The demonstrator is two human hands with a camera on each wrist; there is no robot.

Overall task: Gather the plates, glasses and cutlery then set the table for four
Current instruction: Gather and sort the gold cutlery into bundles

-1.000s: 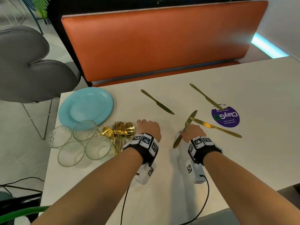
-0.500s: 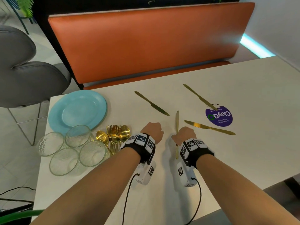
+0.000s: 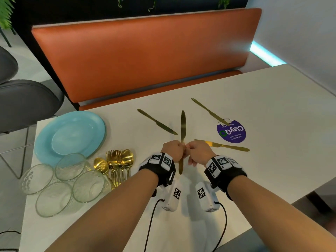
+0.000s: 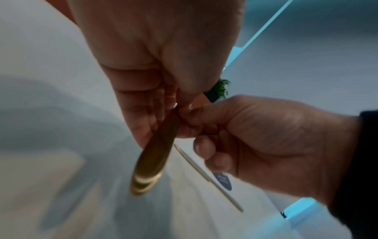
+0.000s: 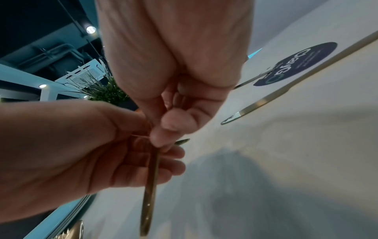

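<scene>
A gold knife (image 3: 183, 124) is held above the white table (image 3: 272, 110), blade pointing away from me. My left hand (image 3: 177, 149) curls its fingers round the handle, and my right hand (image 3: 190, 149) pinches the same handle from the other side. In the left wrist view the knife handle (image 4: 155, 155) runs down from my left fingers (image 4: 143, 116). In the right wrist view my right thumb (image 5: 171, 127) presses on the knife (image 5: 150, 186). Three more gold knives (image 3: 157, 121) (image 3: 210, 111) (image 3: 221, 145) lie on the table. Blue plates (image 3: 70, 135) are stacked at the left.
Several clear glasses (image 3: 71, 166) stand at the table's left front corner beside a heap of gold spoons and forks (image 3: 118, 162). A purple round sticker (image 3: 231, 131) is on the table. An orange bench (image 3: 145, 57) runs along the far side, and a grey chair (image 3: 27, 100) stands left.
My right hand has carried the knife leftward and turned its blade to point away. My left hand has come across and now grips the handle too.
</scene>
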